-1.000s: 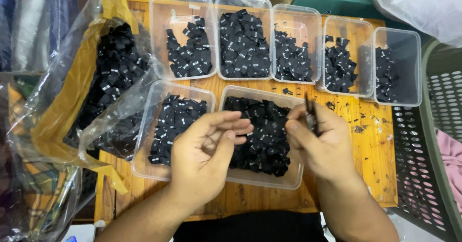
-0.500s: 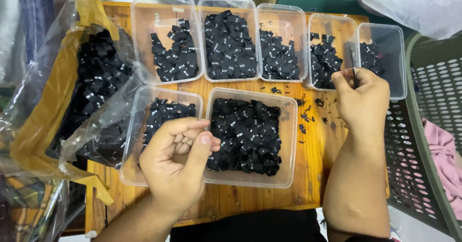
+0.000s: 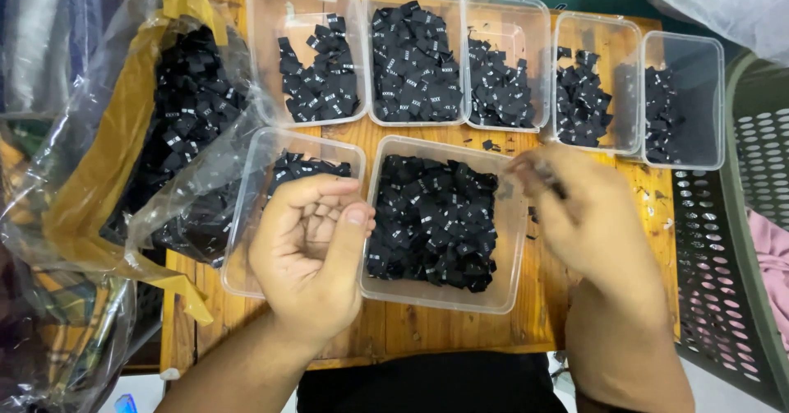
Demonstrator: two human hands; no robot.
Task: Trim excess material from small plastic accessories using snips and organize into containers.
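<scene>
Seven clear plastic tubs sit on the wooden desk (image 3: 427,331), five along its far edge and two nearer the front. The left hand (image 3: 308,253) hovers half-curled and empty over the near-left tub (image 3: 246,224). The right hand (image 3: 588,216), blurred, is at the right rim of the big tub (image 3: 509,249); its fingers look pinched, on what I cannot tell. Small black woven labels (image 3: 431,220), flat, folded and light, fill the tubs. Risks, as I judge: a sleeve or wrist could nudge a thin rim, scattering labels toward the desk's right edge, or mix sorts. A crinkly bag (image 3: 177,146) of labels slumps at the left edge.
</scene>
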